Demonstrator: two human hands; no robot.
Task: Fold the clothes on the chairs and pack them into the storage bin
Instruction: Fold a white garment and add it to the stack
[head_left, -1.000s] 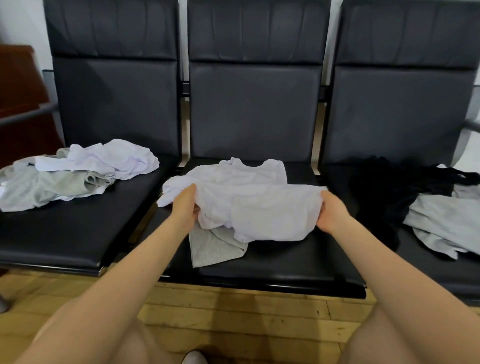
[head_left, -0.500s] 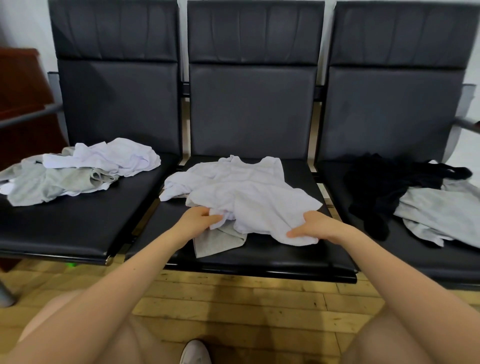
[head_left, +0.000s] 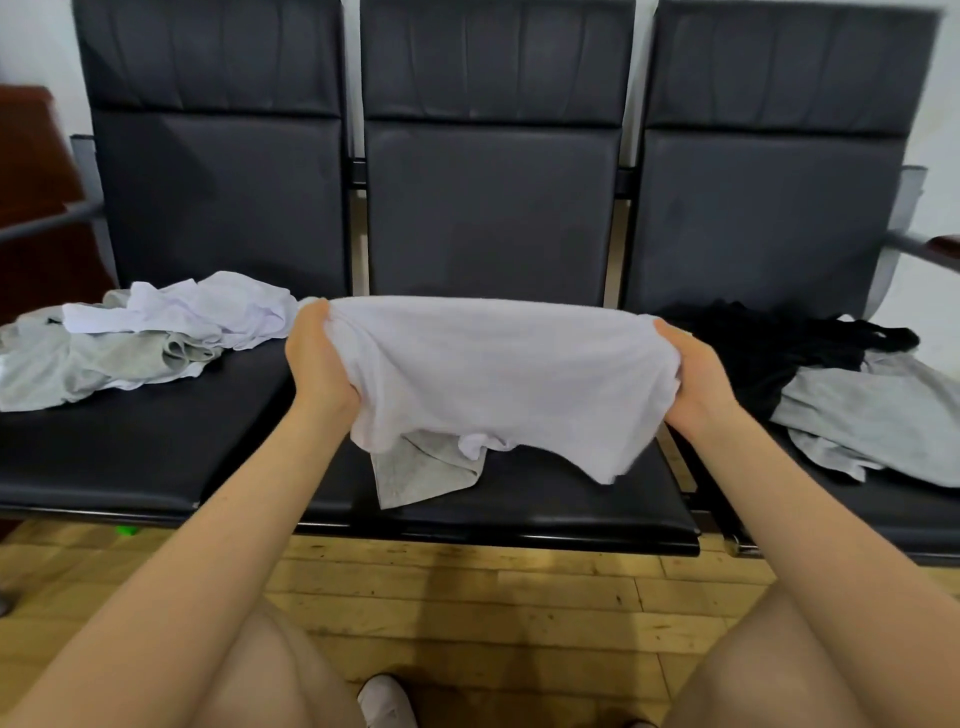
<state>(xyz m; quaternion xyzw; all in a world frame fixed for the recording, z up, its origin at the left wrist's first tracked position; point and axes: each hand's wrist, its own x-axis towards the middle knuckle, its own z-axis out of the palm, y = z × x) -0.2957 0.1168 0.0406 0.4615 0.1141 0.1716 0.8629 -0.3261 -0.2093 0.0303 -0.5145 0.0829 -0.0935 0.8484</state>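
Three black padded chairs (head_left: 488, 218) stand joined in a row against a pale wall, on a wooden plank floor (head_left: 467, 587). Over the middle seat, both hands hold up a white shirt (head_left: 498, 374), stretched between them and clear of the cushion except where its lower edge droops toward it. The left hand (head_left: 318, 358) grips the shirt's left end, fingers curled into the cloth; the right hand (head_left: 693, 371) grips the right end the same way, fabric bunched in its palm. Under the shirt, a grey garment (head_left: 421, 470) lies on the middle seat, partly hidden by the hanging cloth. On the left seat sits a loose heap: a white top (head_left: 197, 309) over grey clothes (head_left: 62, 358). On the right seat, a black garment (head_left: 779, 343) lies crumpled beside and partly under a grey piece (head_left: 878, 421) that reaches the seat's front. A white shoe (head_left: 384, 701) shows at the bottom edge, between the person's knees.
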